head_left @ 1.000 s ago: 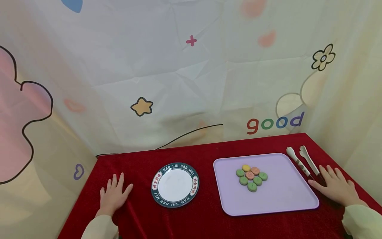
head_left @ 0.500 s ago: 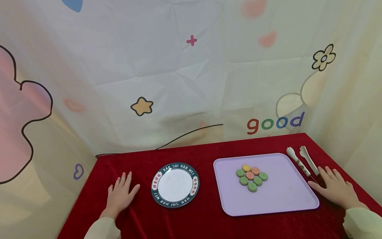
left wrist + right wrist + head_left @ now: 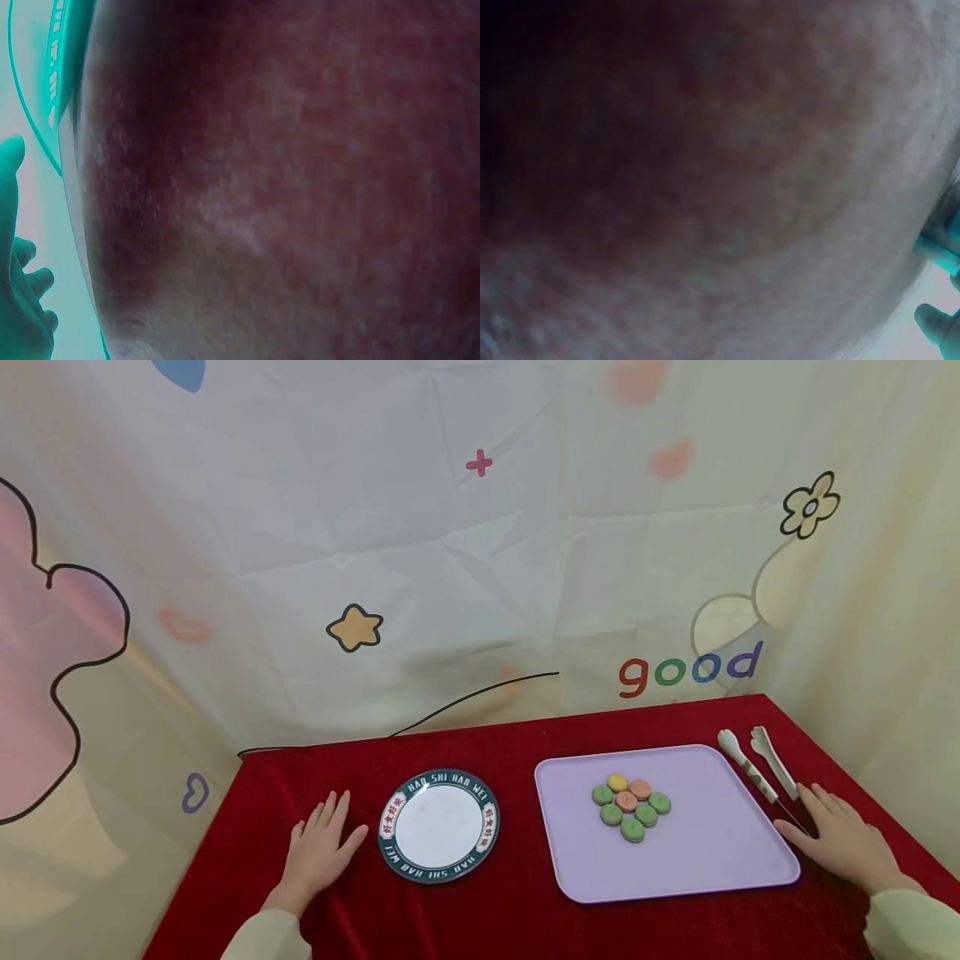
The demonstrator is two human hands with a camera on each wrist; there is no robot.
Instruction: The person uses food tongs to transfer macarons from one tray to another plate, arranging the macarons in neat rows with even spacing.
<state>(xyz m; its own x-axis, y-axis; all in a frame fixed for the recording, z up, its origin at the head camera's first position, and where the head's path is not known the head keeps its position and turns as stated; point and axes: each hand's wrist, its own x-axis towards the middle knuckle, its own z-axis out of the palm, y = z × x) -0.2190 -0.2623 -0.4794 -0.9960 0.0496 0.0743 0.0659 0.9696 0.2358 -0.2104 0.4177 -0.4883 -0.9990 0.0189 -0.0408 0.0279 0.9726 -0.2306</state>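
In the head view my left hand [image 3: 318, 847] lies palm down on the red cloth with its fingers straight, left of a round plate [image 3: 438, 827] and apart from it. The plate is white with a dark green lettered rim. On the right my right hand [image 3: 843, 842] rests with fingers extended over the near end of white tongs [image 3: 776, 764]. Its thumb is by the lilac tray [image 3: 712, 864]; whether they touch is unclear. The tongs' near end is partly hidden. Several small round cookies [image 3: 626, 802], green, orange and yellow, lie grouped on the tray.
Red cloth [image 3: 517, 860] covers the table. A pale printed curtain [image 3: 465, 568] stands behind it and along both sides. Both wrist views are mostly filled by a blurred close surface, with teal-tinted fingers [image 3: 19, 292] at the left wrist view's edge.
My left hand has moved right across the cloth, closer to the plate. The right hand has shifted only slightly by the tongs; plate, tray and cookies have stayed put.
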